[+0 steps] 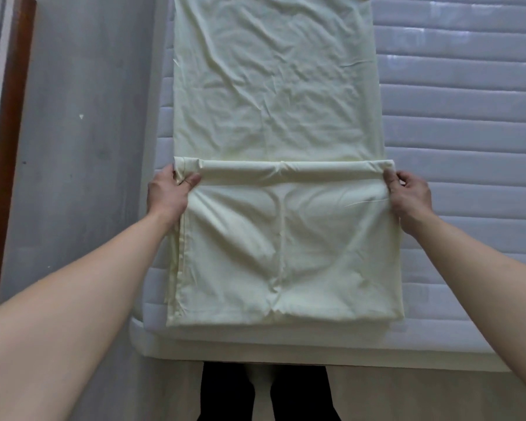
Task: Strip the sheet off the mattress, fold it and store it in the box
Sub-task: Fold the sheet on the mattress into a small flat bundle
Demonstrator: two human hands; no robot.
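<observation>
Both my hands pinch the sheet (274, 86): left hand (169, 192) and right hand (409, 194) at the ends of its folded-over edge, along the mattress's (468, 117) left edge.

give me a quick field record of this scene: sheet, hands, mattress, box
sheet: pale yellow, folded into a long strip lying on the mattress, near end doubled over
left hand: pinches the fold's left corner
right hand: pinches the fold's right corner
mattress: quilted, bare beside the strip
box: not in view
</observation>
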